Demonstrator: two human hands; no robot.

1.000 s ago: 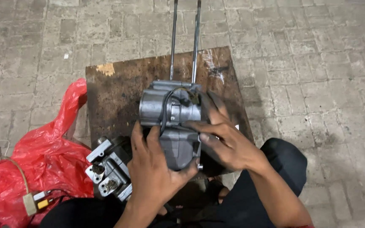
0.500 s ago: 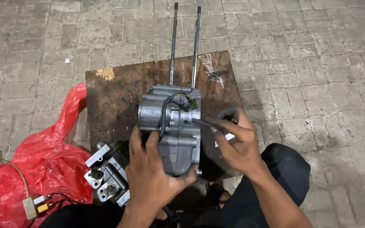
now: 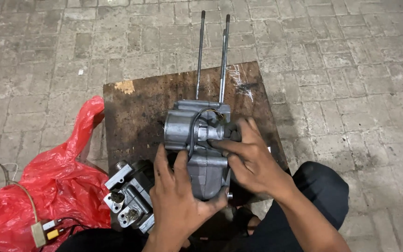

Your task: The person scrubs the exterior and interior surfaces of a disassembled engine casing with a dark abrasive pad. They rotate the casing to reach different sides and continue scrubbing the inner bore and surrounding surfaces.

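A grey metal engine case (image 3: 196, 135) stands on a dark wooden board (image 3: 136, 112), with long steel studs (image 3: 223, 56) reaching away from it. My left hand (image 3: 178, 200) grips the case's near lower end from the left. My right hand (image 3: 250, 158) wraps its right side, fingers pressed on a round black part at the middle of the case. A thin black cable loops over the case's front. What lies under my right palm is hidden.
A second grey metal engine part (image 3: 129, 196) lies at the board's near left corner. A crumpled red plastic bag (image 3: 52, 186) sits to the left, with wires and small connectors (image 3: 45, 231) on it. Paving bricks (image 3: 350, 70) surround the board. My dark trouser knee (image 3: 318, 186) is at the right.
My right hand moved left, back onto the middle of the case, after being further out at its right side. My left hand has kept its hold.
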